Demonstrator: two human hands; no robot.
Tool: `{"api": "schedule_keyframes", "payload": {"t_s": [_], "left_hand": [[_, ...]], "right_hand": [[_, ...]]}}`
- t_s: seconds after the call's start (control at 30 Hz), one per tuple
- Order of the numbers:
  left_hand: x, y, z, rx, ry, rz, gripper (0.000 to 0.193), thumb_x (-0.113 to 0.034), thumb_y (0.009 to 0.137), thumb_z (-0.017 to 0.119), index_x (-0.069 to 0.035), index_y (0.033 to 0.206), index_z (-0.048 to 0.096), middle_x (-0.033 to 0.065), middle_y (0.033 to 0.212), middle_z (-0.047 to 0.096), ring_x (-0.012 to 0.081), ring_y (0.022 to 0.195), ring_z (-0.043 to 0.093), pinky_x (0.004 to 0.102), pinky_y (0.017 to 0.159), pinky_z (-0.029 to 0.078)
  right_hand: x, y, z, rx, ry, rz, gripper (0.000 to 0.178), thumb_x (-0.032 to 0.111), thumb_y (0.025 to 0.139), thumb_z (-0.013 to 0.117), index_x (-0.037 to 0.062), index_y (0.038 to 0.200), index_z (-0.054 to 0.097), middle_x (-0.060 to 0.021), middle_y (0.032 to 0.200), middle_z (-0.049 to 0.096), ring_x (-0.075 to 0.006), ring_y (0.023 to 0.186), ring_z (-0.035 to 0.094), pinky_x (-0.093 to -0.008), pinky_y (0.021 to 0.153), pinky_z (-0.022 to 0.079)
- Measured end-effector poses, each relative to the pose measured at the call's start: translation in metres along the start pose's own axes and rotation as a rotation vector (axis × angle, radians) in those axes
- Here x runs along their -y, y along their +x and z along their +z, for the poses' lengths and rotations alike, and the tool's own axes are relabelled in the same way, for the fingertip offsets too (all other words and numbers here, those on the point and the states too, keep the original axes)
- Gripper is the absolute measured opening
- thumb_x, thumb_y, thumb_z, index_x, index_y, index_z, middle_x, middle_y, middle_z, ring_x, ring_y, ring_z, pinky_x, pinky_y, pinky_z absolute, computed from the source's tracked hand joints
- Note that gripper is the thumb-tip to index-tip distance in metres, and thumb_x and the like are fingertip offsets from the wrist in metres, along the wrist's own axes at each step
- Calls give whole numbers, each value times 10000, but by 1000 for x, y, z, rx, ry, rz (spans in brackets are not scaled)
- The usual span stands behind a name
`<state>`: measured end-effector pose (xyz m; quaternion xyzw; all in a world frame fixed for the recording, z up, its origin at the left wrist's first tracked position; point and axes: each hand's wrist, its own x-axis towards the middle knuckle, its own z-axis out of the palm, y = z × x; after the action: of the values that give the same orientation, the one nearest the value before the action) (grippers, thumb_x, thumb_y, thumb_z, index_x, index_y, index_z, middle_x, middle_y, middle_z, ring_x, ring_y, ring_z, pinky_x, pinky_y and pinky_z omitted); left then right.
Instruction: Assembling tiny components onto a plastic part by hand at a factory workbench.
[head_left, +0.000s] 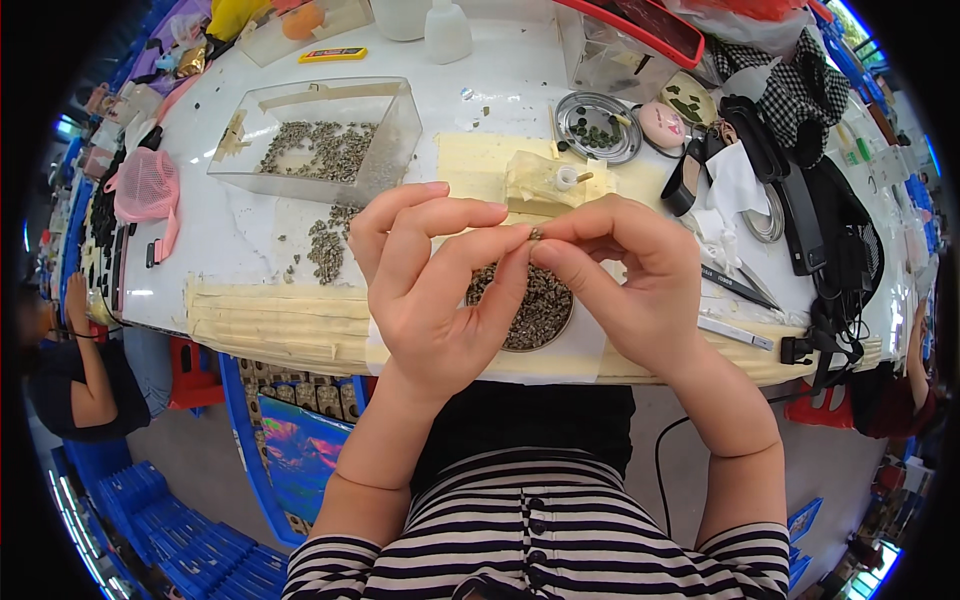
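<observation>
My left hand [435,285] and my right hand [625,275] meet above the table's front edge. Together their fingertips pinch one tiny dark metal part [536,234]. Directly below the hands sits a round shallow dish [540,312] filled with several similar small grey-brown parts, partly hidden by my fingers. The dish rests on a white sheet [560,362] over the cream-taped table edge.
A clear plastic box [320,140] holds more parts at the back left, with a loose pile [325,245] spilled beside it. A metal tin lid [598,127], tweezers [740,285], black straps [800,215] and a pink mesh bag [145,185] lie around. Other people sit at far left and right.
</observation>
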<state>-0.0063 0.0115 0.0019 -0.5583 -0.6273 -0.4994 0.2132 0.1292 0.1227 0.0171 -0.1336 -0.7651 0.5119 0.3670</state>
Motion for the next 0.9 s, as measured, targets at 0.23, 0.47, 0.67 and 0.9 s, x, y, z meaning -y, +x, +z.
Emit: {"api": "schedule_keyframes", "payload": {"t_s": [0.23, 0.47, 0.67, 0.9], "left_hand": [[2, -1, 2, -19, -20, -56, 189, -61, 710, 819, -121, 873, 745, -4, 977, 674, 279, 1059, 542, 365, 893, 446], [2, -1, -2, -13, -27, -11, 187, -75, 717, 825, -127, 880, 750, -7, 971, 675, 275, 1059, 542, 363, 892, 445], [0, 0, 0, 6, 5, -19, 188, -69, 715, 822, -126, 876, 742, -7, 982, 673, 274, 1068, 540, 370, 913, 430], [1, -2, -1, 6, -16, -60, 157, -43, 749, 796, -94, 883, 732, 13, 999, 676, 289, 1093, 544, 397, 950, 435]], "right_hand": [[2, 1, 5, -65, -353, -436, 214, 0, 796, 783, 9, 1006, 750, -90, 872, 709, -150, 656, 663, -247, 572, 526], [2, -2, 1, 60, 214, 217, 188, 12, 833, 770, -1, 1020, 751, -80, 880, 720, -116, 719, 678, -205, 655, 526], [-4, 0, 2, -26, -17, -84, 227, -2, 817, 779, 27, 1042, 755, -56, 888, 696, -116, 711, 670, -224, 617, 545], [4, 0, 4, -23, -348, -391, 279, -21, 789, 780, 28, 1063, 757, -85, 894, 694, -147, 692, 667, -245, 592, 528]]}}
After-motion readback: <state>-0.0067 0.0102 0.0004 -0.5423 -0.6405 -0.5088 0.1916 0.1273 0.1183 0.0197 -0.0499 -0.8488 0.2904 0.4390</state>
